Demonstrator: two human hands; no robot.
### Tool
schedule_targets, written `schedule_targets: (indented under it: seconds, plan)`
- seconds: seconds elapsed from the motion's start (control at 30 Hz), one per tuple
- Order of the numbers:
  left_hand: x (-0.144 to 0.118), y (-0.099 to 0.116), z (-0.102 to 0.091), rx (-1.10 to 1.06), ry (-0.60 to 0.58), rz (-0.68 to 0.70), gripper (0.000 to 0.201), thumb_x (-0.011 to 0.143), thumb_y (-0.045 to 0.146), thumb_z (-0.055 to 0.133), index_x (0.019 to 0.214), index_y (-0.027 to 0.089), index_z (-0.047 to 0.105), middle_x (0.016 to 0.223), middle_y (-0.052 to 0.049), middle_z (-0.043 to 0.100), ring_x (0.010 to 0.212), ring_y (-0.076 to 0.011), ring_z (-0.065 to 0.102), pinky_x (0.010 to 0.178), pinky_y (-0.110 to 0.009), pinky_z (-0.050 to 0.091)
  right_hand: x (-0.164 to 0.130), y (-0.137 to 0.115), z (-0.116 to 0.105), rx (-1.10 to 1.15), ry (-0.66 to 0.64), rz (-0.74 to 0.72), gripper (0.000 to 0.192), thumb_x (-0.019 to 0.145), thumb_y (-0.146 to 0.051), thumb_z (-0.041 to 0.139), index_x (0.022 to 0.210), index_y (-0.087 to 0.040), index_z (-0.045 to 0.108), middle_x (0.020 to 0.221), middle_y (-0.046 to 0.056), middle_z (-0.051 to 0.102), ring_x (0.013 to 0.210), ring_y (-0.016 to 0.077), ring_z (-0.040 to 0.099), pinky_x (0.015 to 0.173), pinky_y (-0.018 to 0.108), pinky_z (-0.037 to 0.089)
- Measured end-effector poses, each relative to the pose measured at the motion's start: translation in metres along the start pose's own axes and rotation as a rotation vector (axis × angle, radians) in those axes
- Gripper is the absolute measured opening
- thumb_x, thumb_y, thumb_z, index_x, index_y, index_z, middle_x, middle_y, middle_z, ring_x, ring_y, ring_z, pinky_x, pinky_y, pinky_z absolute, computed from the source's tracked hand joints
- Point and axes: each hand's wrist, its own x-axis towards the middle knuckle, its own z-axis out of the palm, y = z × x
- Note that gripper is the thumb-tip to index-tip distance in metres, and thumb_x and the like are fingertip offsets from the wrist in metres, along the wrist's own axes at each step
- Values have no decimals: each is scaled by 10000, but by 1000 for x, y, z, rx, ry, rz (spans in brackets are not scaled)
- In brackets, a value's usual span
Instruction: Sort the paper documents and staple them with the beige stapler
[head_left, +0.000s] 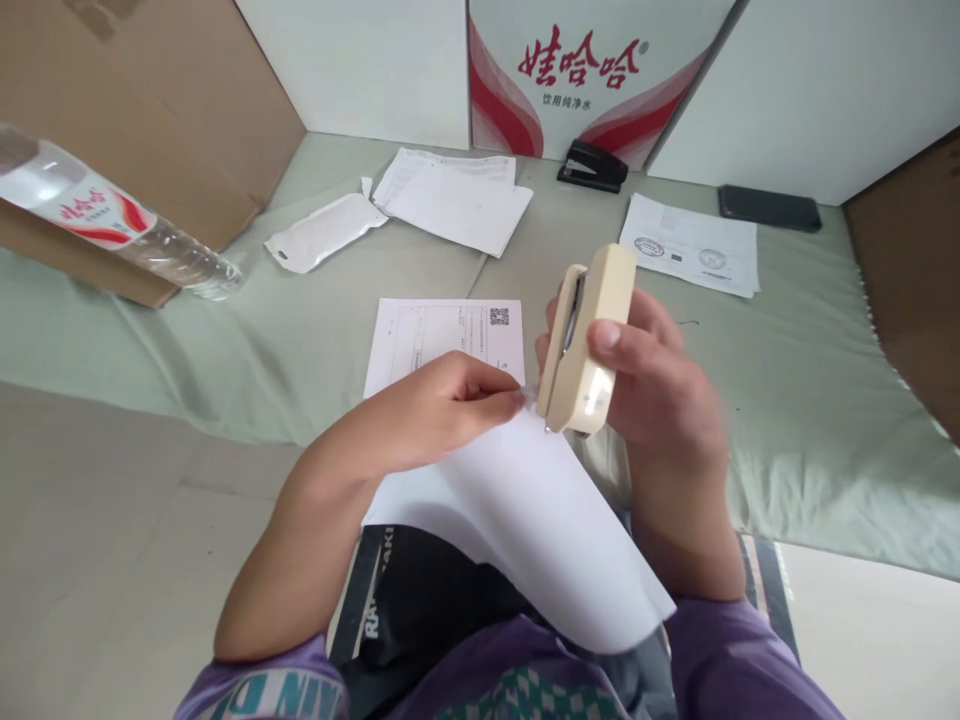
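Note:
My right hand (660,380) is wrapped round a cream stapler (600,335), held tilted on end with its jaws towards me. Pinched between the thumb and fingers of my left hand (457,405) is the edge of some white paper (547,530), close beside the stapler's jaw end. Whether the paper lies inside the jaws cannot be made out. The rest of that paper curls down over my lap. Beneath my left forearm lies a printed sheet (450,335) with a QR code at its corner.
Loose papers (457,200) and a white packet (326,232) lie at the back left. A black stapler (592,166), stamped papers (694,245) and a black phone-like slab (770,207) are at the back right. A water bottle (112,215) stands left; cartons (585,70) wall the far edge.

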Motion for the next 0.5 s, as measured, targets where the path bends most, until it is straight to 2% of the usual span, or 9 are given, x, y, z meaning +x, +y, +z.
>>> schedule_targets:
  seconds: [0.1, 0.17, 0.23, 0.3, 0.37, 0.43, 0.5]
  plan:
    - [-1, 0, -2, -24, -178, -54, 335, 867, 401, 613, 599, 206, 565, 551, 9, 487, 536, -146, 513, 473, -255, 381, 1, -2, -13, -19, 152, -55, 316, 766, -574, 749, 884, -302, 638, 757, 9, 555, 649, 183, 583, 481, 328, 515]
    - [-3, 1, -4, -54, -235, -104, 378, 913, 415, 564, 602, 204, 531, 565, 11, 462, 520, -132, 485, 461, -252, 361, 5, -1, -29, -80, 286, -82, 295, 780, -484, 757, 982, -298, 648, 777, 0, 525, 656, 171, 550, 488, 312, 497]
    - [-6, 1, -4, -90, -237, -134, 392, 943, 431, 530, 624, 204, 510, 577, 16, 437, 506, -121, 454, 450, -249, 333, 11, 5, -51, -240, 367, -29, 284, 787, -408, 742, 1020, -287, 633, 795, -5, 527, 683, 169, 531, 549, 314, 502]
    - [-8, 0, -2, -121, -203, -133, 382, 951, 442, 528, 654, 203, 507, 587, 22, 417, 501, -111, 426, 444, -245, 302, 19, 14, -75, -473, 402, 64, 140, 827, -372, 647, 879, -251, 600, 808, 7, 545, 717, 177, 526, 632, 335, 493]
    - [-9, -2, -1, -135, -176, -117, 380, 949, 449, 541, 665, 202, 494, 592, 29, 394, 499, -102, 396, 444, -242, 269, 26, 25, -96, -721, 451, 145, 149, 856, -376, 569, 815, -234, 545, 816, 27, 570, 774, 209, 542, 745, 390, 496]
    - [-10, -4, 0, -139, -151, -109, 397, 944, 456, 555, 655, 201, 458, 588, 37, 355, 493, -92, 355, 445, -241, 235, 32, 37, -110, -887, 485, 209, 181, 861, -403, 567, 931, -237, 554, 907, 75, 624, 884, 266, 579, 829, 439, 487]
    - [-11, -7, 1, -149, -128, -111, 415, 939, 464, 564, 649, 203, 423, 584, 43, 318, 487, -86, 319, 445, -241, 208, 36, 48, -118, -983, 506, 278, 297, 871, -439, 562, 1071, -220, 541, 985, 137, 644, 960, 318, 596, 869, 479, 471]
